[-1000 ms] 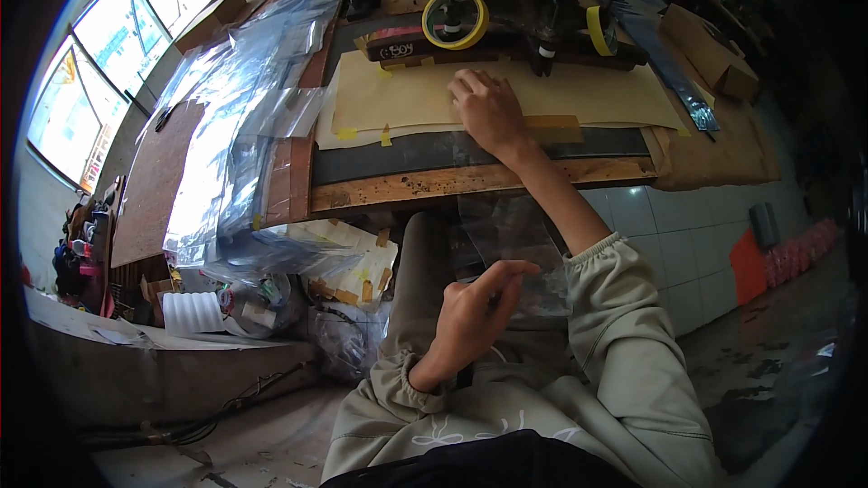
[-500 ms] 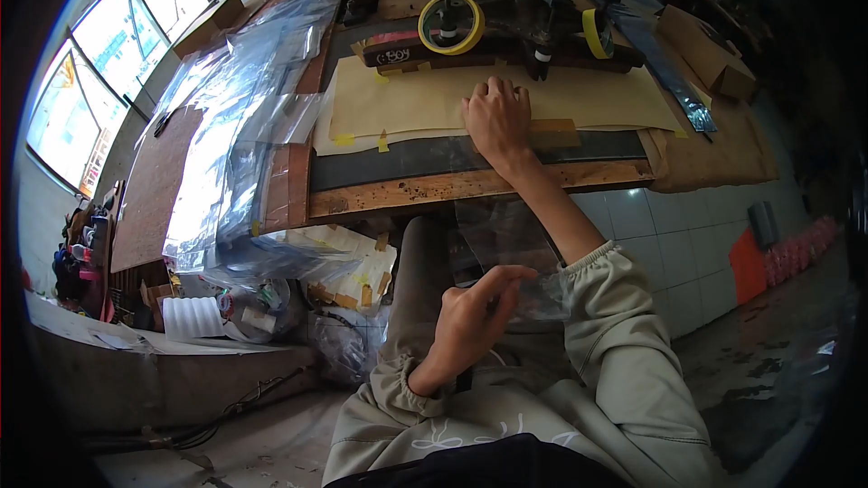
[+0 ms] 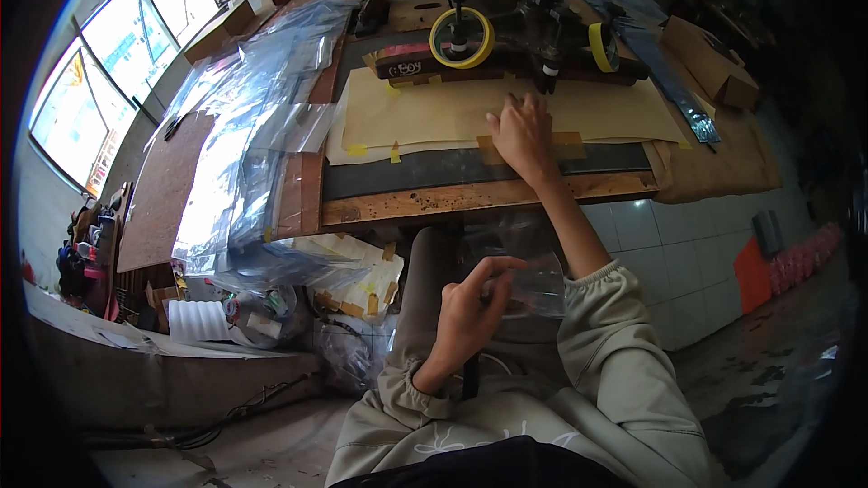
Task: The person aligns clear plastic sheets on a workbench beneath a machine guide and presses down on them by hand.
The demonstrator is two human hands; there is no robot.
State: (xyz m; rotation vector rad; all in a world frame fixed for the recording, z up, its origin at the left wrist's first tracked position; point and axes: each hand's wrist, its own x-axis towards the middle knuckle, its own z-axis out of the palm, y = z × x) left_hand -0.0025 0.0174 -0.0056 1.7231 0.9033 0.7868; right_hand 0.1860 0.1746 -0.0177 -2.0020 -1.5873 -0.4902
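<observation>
My right hand rests on a beige paper sheet on the bench, its fingers reaching forward and the thumb apart. Under and beside it runs a strip of brown tape, and small yellow tape tabs mark the sheet's near edge. Above my lap, my left hand has its fingers curled in a pinch. From it a clear plastic piece extends to the right; whether it is a bag or a single film, I cannot tell.
A dark machine carrying yellow tape rolls stands behind the sheet. Shiny clear plastic sheets cover the left side and hang over the edge. A cardboard box sits at the right. The bench's wooden front edge lies before my knees.
The view has shifted slightly. My right hand has drawn back a little toward me and its fingers have loosened. More brown tape shows left of it. My left hand stays nearly in place.
</observation>
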